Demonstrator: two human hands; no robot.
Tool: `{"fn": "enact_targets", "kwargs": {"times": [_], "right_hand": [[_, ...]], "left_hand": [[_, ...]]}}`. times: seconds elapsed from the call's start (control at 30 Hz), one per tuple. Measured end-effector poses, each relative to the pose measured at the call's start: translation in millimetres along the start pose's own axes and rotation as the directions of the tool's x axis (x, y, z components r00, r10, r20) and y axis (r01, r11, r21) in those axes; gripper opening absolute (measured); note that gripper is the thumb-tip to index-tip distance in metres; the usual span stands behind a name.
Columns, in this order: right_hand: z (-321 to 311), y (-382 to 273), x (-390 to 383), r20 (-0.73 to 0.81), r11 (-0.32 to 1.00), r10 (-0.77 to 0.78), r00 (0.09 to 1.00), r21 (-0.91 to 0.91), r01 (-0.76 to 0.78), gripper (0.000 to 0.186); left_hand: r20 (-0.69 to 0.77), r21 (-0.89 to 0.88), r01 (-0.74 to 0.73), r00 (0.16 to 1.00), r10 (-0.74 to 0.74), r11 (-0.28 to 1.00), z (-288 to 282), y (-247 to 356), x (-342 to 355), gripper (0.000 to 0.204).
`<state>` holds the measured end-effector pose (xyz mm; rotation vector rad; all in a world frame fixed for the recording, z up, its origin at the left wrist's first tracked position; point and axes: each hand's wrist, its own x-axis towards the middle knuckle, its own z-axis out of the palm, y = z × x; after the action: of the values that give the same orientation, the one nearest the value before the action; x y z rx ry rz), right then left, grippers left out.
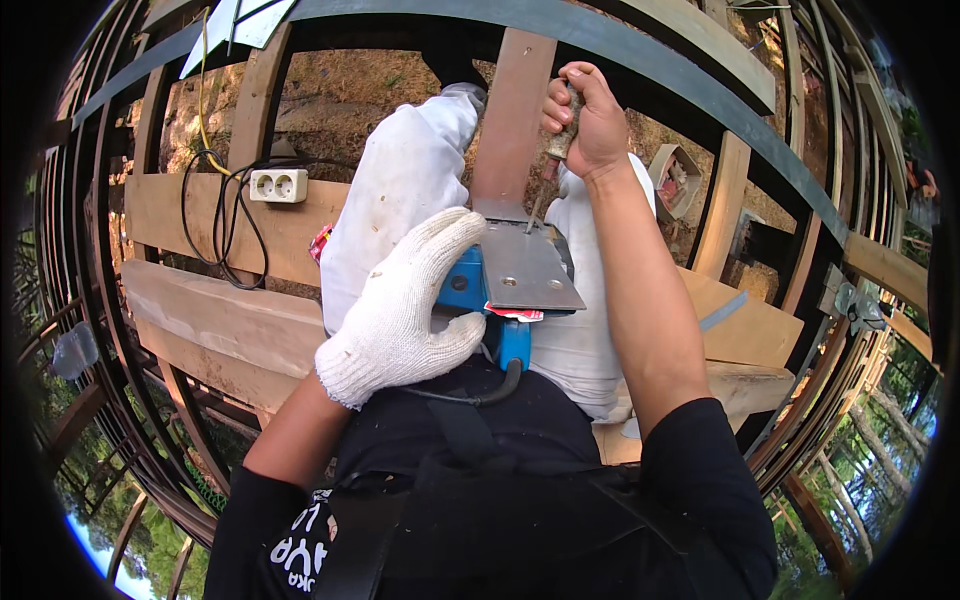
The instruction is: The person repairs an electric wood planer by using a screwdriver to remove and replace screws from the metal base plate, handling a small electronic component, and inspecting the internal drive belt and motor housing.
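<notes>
A blue corded power tool (pixel 462 280) lies in my lap with a flat grey metal plate (pixel 525 268) facing up. Several holes or screws show in the plate. My left hand (pixel 405 305), in a white knit glove, grips the tool's left side, fingertips at the plate's edge and thumb near its lower corner. Bare and closed, my right hand (pixel 598 125) holds a screwdriver (pixel 549 180) with a worn handle. Its shaft slants down to the plate's far edge, where the tip meets a hole or screw. A scrap of red and white packaging (pixel 515 313) pokes out under the plate.
A brown board (pixel 513 110) extends away between my white-trousered legs. Left, a white double socket (pixel 278 186) with a coiled black cable (pixel 222 225) rests on planks. A small open box (pixel 678 180) sits right of my knee. Beams and a curved metal rail (pixel 690 100) surround me.
</notes>
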<state>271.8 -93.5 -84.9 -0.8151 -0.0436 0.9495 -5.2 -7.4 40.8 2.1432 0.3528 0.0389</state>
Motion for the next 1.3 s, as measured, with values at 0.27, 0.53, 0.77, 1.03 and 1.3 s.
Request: {"fn": "enact_targets", "kwargs": {"times": [0.27, 0.53, 0.77, 1.03, 1.3], "right_hand": [[16.3, 7.7, 0.0, 0.111, 0.998, 0.044, 0.993, 0.037, -0.049, 0.013], [41.0, 30.9, 2.4, -0.126, 0.753, -0.279, 0.952, -0.643, 0.136, 0.017], [39.3, 25.0, 3.1, -0.037, 0.945, -0.052, 0.998, -0.325, 0.037, 0.014], [9.0, -6.1, 16.7, -0.288, 0.998, -0.054, 0.956, -0.054, 0.040, 0.016], [37.6, -45.5, -35.8, 0.077, 0.966, 0.004, 0.997, 0.258, -0.024, 0.027]], "left_hand": [[-0.021, 0.026, -0.279, 0.960, 0.279, 0.960, 18.7, 9.7, 16.4, 0.052], [-0.031, 0.040, -0.294, 0.955, 0.296, 0.955, 20.9, 8.9, 13.4, 0.055], [-0.050, 0.051, -0.283, 0.957, 0.285, 0.958, 21.7, 5.7, 10.2, 0.055], [-0.091, 0.008, -0.271, 0.958, 0.270, 0.963, 24.1, 4.9, 11.6, 0.053], [-0.040, 0.016, -0.243, 0.969, 0.244, 0.970, 18.0, 2.6, 10.6, 0.054]]}}
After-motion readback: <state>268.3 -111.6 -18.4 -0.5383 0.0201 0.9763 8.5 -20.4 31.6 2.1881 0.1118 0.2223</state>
